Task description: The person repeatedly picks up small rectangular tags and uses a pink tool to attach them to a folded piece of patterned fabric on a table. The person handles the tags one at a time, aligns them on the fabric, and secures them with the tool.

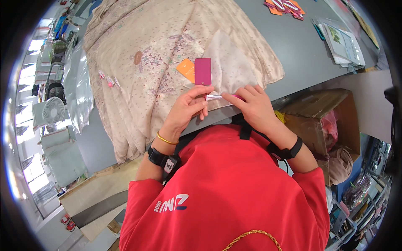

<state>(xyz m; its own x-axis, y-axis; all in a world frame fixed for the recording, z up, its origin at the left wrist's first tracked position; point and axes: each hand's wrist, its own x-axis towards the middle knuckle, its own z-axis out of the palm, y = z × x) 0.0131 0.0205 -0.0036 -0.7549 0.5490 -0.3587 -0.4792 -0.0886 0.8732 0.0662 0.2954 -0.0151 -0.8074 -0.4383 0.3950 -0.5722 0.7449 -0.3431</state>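
Observation:
A beige cloth [138, 96] with a small floral pattern lies spread over the grey table, in loose folds. At its near edge, my left hand [189, 104] is closed with thumb and fingers at one end of a small white-and-pink strip [214, 97]. My right hand [254, 102] pinches the other end, where a bit of pink shows under its fingers. The exact kind of this strip is too small to tell. Just beyond my left fingertips, a magenta card tag [203, 72] lies on the cloth, partly over an orange card tag [186, 70].
Small pink-and-white pieces [109, 81] rest on the cloth's left part. Magenta and orange tags [285, 8] are heaped on the table [289, 46] at far right, near a stack of plastic-wrapped packages [342, 44]. An open carton [303, 121] stands right; a white fan [53, 109] is left.

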